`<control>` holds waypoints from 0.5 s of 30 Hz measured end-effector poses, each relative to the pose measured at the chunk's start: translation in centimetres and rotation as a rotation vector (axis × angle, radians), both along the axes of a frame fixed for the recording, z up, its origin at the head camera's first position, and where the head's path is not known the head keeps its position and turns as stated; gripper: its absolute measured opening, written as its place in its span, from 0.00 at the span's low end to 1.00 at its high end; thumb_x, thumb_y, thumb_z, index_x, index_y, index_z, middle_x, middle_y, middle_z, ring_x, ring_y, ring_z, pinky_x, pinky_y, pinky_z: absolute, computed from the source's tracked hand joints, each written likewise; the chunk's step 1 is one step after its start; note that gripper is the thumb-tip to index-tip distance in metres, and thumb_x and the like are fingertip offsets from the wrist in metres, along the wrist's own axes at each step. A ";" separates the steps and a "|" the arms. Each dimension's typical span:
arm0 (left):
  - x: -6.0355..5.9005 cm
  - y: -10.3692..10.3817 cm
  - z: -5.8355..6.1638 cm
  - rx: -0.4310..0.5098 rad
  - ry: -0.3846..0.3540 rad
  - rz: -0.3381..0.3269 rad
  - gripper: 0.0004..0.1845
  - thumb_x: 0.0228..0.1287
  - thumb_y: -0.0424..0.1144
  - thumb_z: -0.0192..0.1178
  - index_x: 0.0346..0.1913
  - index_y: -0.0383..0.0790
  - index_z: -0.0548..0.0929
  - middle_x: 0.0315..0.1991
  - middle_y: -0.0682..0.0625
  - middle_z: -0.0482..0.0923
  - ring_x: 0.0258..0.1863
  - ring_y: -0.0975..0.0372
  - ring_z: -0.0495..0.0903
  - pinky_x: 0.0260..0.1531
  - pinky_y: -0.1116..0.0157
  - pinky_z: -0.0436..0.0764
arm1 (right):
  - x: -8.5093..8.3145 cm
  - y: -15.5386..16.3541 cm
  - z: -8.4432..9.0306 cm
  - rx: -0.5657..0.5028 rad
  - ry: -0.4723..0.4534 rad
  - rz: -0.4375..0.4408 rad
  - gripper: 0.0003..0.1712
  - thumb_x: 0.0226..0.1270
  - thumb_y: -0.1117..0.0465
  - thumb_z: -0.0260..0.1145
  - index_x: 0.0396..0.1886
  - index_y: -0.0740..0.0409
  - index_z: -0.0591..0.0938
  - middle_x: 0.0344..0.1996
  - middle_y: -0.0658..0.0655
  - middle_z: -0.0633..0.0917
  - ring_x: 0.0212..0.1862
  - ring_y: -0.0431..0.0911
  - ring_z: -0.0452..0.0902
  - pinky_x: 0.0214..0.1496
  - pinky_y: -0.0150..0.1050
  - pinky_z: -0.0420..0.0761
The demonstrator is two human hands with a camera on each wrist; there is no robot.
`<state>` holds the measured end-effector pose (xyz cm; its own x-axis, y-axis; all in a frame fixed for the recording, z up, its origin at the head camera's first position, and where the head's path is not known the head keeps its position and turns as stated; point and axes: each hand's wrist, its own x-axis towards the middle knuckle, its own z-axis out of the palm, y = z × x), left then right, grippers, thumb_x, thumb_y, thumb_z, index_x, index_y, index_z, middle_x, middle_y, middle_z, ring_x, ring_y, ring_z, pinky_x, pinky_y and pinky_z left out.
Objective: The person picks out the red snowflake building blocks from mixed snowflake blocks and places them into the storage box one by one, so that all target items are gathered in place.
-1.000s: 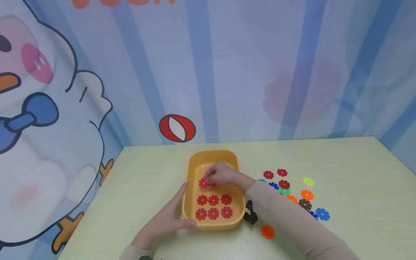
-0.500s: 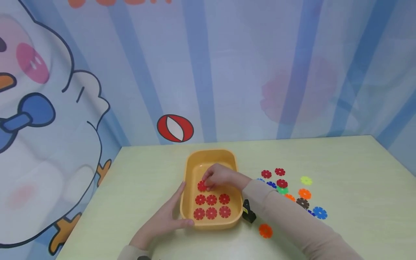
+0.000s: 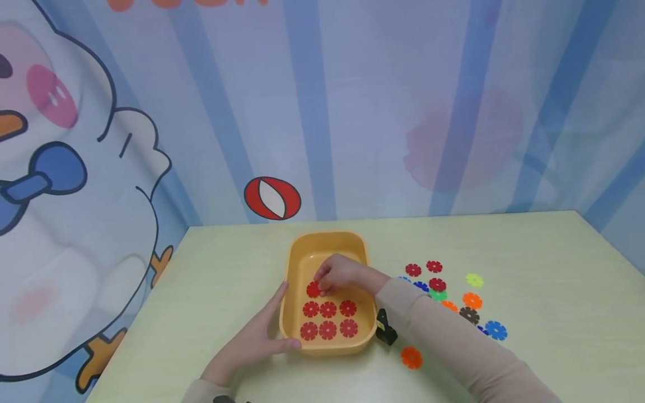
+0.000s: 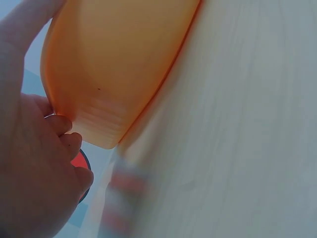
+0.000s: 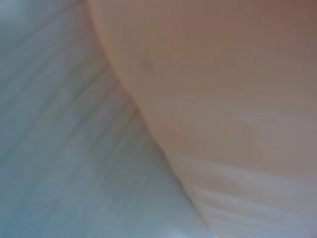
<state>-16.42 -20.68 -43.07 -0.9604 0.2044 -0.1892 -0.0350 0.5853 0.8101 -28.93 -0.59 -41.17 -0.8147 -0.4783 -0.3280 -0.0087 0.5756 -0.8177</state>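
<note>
Right hand (image 3: pixel 342 274) pinches a red flower-shaped plastic disc (image 3: pixel 313 289) inside the orange plastic tray (image 3: pixel 327 242); left hand (image 3: pixel 257 338), fingers straight, braces the tray's near-left corner.

The rectangular orange plastic tray (image 3: pixel 330 242) looks smooth and faintly glossy; the pale green tabletop (image 3: pixel 529 252) shows matt, fine wood grain.

Just beside our right forearm, a small black object (image 3: pixel 386 327) stands on the pale green table (image 3: pixel 544 257). Further out on that side lie loose discs: a yellow disc (image 3: pixel 474 280), a brown disc (image 3: pixel 469 315), a blue disc (image 3: pixel 496 330). Beyond our hands hangs a cartoon backdrop (image 3: pixel 80 168).
</note>
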 end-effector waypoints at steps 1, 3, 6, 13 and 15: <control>0.0 0.0 0.0 0.000 -0.001 0.000 0.60 0.47 0.61 0.71 0.77 0.61 0.43 0.78 0.57 0.41 0.76 0.49 0.42 0.67 0.37 0.54 | 0.0 0.0 0.0 0.004 0.000 0.002 0.06 0.63 0.68 0.65 0.39 0.65 0.84 0.27 0.56 0.85 0.30 0.44 0.83 0.40 0.35 0.85; 0.0 0.0 0.0 0.002 -0.005 0.002 0.60 0.47 0.61 0.71 0.77 0.60 0.42 0.78 0.57 0.41 0.76 0.49 0.42 0.67 0.37 0.54 | 0.1 0.0 0.1 0.011 -0.001 0.006 0.06 0.63 0.68 0.66 0.40 0.64 0.84 0.28 0.56 0.85 0.30 0.44 0.83 0.40 0.35 0.85; 0.0 0.1 0.0 0.006 -0.004 0.004 0.60 0.47 0.61 0.71 0.77 0.60 0.42 0.78 0.57 0.41 0.76 0.49 0.42 0.67 0.37 0.54 | 0.2 0.0 0.2 0.016 0.001 0.014 0.07 0.63 0.67 0.66 0.40 0.64 0.84 0.28 0.56 0.85 0.31 0.44 0.83 0.41 0.36 0.85; 0.0 0.0 0.0 0.008 0.001 0.004 0.60 0.47 0.61 0.71 0.77 0.60 0.43 0.78 0.57 0.41 0.76 0.49 0.42 0.67 0.37 0.53 | 0.1 0.1 0.3 0.008 0.007 0.037 0.11 0.62 0.66 0.67 0.44 0.64 0.84 0.30 0.55 0.86 0.33 0.44 0.84 0.43 0.36 0.85; 0.0 0.0 -0.1 0.006 0.005 0.000 0.60 0.47 0.61 0.71 0.77 0.60 0.42 0.78 0.57 0.41 0.77 0.50 0.42 0.68 0.37 0.53 | 0.1 0.2 0.2 0.006 0.011 0.046 0.12 0.62 0.66 0.67 0.45 0.64 0.84 0.31 0.55 0.86 0.34 0.44 0.85 0.43 0.36 0.85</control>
